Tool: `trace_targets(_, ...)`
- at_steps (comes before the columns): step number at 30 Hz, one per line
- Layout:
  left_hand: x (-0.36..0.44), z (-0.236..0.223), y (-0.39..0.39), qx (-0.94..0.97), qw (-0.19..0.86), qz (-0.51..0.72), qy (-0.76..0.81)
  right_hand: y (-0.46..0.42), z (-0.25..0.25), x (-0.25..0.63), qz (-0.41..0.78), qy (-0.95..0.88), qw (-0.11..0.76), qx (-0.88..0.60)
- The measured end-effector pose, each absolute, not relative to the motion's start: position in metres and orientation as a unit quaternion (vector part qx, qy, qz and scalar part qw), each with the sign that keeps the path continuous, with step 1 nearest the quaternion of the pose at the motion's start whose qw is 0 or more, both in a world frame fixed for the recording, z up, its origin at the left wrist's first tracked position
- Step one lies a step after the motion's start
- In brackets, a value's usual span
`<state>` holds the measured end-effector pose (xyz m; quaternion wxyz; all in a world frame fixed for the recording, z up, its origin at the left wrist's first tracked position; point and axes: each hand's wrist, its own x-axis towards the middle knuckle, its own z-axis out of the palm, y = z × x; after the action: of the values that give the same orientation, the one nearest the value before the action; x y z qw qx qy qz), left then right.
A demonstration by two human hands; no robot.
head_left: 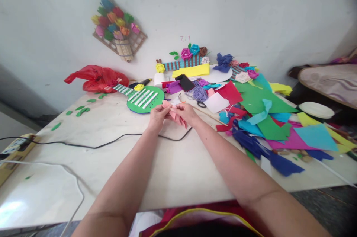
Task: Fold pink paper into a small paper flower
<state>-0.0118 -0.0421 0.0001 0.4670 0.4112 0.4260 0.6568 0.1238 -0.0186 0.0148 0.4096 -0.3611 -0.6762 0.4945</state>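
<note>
Salmon-pink paper piece [179, 119] looked creased, pointed flaps at its lower end. My left hand [158, 116] and right hand [186, 113] pinched its upper part, over the white table [178, 177], near the green guitar [145, 100].

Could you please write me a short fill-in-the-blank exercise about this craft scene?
1. The thin pink paper piece is held by a total of ____ hands: the left hand and the right hand.
2. The green guitar-shaped craft has straight strips coloured ____.
3. In the picture, the glossy red plastic bag lies on the ____-hand side of that craft.

Missing words: two; white; left.
</note>
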Motion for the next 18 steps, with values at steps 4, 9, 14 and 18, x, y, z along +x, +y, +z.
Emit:
trace_targets(4,-0.014,0.0,-0.044,0.442,0.474,0.63,0.427,-0.02,0.017,0.126,0.541,-0.656,0.395,-0.349)
trace_targets(9,-0.016,-0.001,-0.045,0.464,0.488,0.608,0.421,-0.016,0.013,0.125,0.552,-0.637,0.403,-0.357)
trace_targets(14,-0.014,-0.002,-0.044,0.459,0.498,0.61,0.412,-0.008,0.002,0.119,0.549,-0.584,0.477,-0.361)
trace_targets(18,-0.011,-0.001,-0.044,0.45,0.487,0.619,0.421,-0.004,-0.004,0.114,0.579,-0.528,0.514,-0.35)
